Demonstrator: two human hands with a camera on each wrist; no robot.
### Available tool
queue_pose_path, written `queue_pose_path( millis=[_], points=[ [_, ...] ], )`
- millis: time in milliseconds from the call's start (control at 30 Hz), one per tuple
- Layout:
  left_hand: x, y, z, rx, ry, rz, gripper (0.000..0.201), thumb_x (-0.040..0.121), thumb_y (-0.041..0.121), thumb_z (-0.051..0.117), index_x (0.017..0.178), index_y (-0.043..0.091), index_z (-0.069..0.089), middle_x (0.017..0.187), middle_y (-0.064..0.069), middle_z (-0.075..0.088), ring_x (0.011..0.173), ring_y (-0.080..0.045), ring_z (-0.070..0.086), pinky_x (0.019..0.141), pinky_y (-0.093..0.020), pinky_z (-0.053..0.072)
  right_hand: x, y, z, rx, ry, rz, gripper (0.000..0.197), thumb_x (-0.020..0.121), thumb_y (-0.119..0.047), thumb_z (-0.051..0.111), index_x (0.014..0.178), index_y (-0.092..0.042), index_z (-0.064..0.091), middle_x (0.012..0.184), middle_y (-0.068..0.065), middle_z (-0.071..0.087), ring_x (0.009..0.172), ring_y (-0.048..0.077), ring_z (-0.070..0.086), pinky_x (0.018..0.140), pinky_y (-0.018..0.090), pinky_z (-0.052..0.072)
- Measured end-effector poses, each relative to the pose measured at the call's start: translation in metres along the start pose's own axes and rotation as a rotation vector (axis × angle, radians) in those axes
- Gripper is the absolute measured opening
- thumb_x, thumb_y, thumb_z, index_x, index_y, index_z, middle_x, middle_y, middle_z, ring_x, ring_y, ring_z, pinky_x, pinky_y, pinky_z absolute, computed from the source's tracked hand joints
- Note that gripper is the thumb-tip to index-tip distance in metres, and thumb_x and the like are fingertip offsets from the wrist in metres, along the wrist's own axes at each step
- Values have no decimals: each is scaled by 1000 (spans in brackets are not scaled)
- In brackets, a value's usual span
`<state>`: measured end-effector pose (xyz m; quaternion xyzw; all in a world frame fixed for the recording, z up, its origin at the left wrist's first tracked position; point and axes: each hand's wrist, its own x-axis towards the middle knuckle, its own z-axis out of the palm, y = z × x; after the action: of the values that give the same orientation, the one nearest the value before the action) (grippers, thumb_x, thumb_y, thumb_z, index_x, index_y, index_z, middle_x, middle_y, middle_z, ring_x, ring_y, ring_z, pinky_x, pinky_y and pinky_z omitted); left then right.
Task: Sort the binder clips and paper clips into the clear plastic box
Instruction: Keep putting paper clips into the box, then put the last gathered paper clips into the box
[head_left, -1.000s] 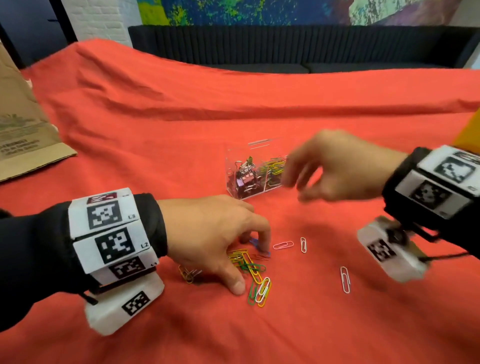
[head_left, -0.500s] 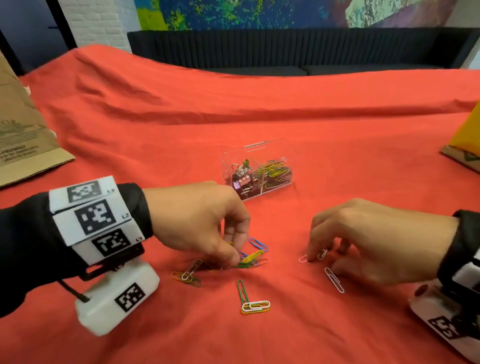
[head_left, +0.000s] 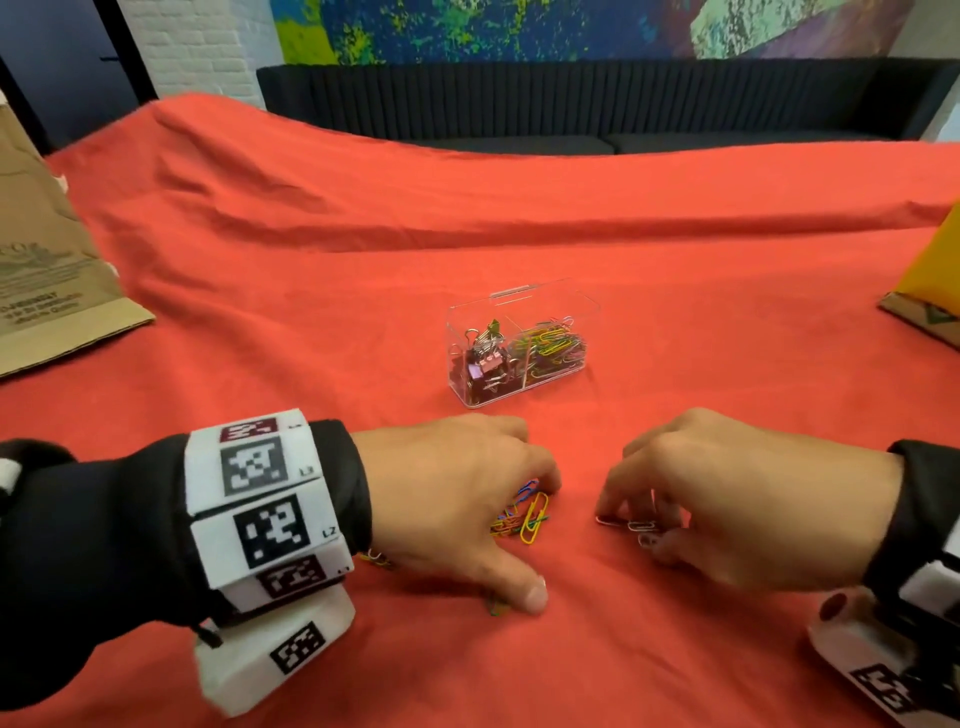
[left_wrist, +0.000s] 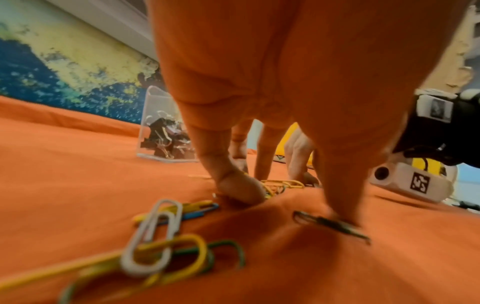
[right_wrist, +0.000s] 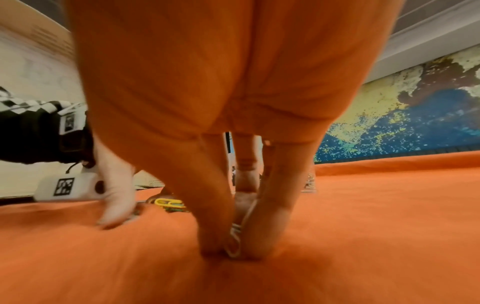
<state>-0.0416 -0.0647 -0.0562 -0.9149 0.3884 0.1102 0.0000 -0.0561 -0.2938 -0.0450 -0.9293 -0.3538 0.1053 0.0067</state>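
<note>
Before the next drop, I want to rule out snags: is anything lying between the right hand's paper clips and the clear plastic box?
Nothing visible does. The right hand pinches silver wire paper clips on the red cloth, and only bare cloth lies between them and the open clear plastic box.

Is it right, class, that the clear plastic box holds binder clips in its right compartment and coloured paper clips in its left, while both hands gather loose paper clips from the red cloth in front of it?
Not quite: the compartments are swapped. The head view shows the clear plastic box with binder clips in its left compartment and coloured paper clips in its right. The rest stands: the left hand and right hand work at loose paper clips on the red cloth.
</note>
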Motion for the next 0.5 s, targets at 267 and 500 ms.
queue_pose_path(
  millis=[267, 500],
  points=[
    [2, -2, -6, -113, 85, 6, 29, 82, 33, 65, 111, 33, 67, 89, 9, 64, 58, 4, 50, 69, -16, 46, 1, -9, -4, -6, -36, 44, 23, 74, -21, 53, 91, -31, 65, 80, -13, 66, 72, 5, 55, 68, 27, 54],
    [0, -16, -8, -211, 131, -63, 19, 80, 30, 66, 99, 32, 71, 79, 11, 67, 66, -4, 61, 63, -11, 44, 15, 3, -31, -16, -13, 109, 14, 68, -19, 64, 79, -26, 69, 58, -17, 60, 56, -6, 54, 57, 12, 45]
  ],
)
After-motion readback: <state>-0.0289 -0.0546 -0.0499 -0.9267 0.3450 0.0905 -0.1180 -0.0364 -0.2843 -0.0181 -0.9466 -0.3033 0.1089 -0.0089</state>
